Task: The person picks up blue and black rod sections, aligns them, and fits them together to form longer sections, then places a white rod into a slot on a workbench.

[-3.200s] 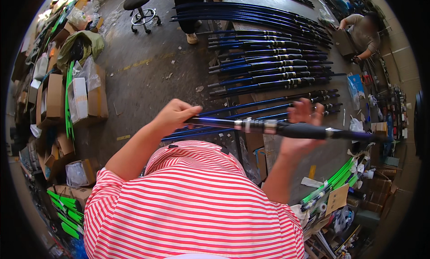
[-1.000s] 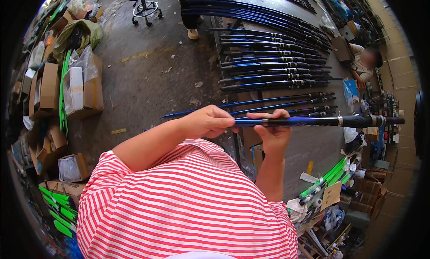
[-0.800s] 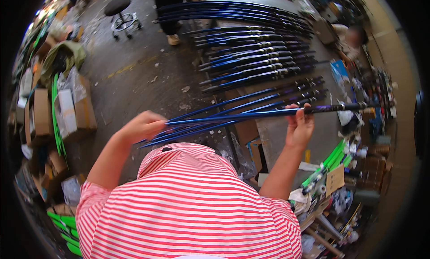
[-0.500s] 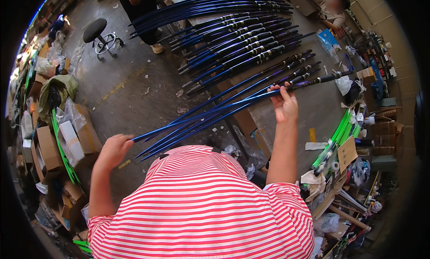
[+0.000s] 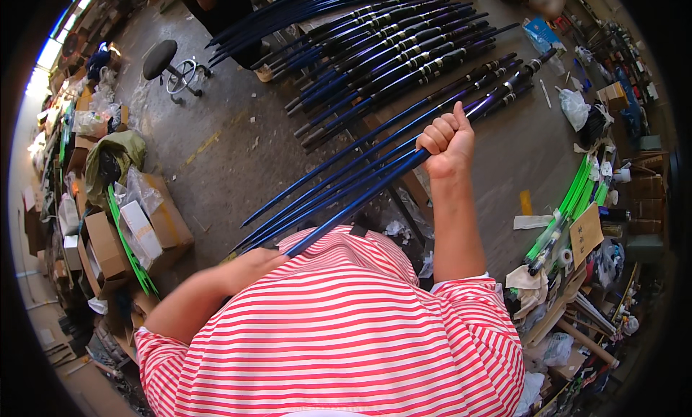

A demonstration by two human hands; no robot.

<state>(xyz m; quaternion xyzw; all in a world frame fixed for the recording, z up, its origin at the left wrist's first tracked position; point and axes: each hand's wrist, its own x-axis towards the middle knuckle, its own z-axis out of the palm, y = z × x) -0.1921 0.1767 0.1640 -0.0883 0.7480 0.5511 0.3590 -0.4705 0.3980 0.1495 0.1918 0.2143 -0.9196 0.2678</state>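
Blue fishing rod [image 5: 371, 192] at centre sits gripped in closed left hand [image 5: 254, 268] and right hand [image 5: 445, 139], other rods [image 5: 405, 51] already lying upper right.

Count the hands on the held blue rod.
2: the left hand, blurred, low on the rod, and the right hand farther up, fingers curled around it.

Glossy blue rod [image 5: 358, 203], held slanting up rightward.

Black wheeled stool [image 5: 161, 59], cardboard box [image 5: 171, 219]
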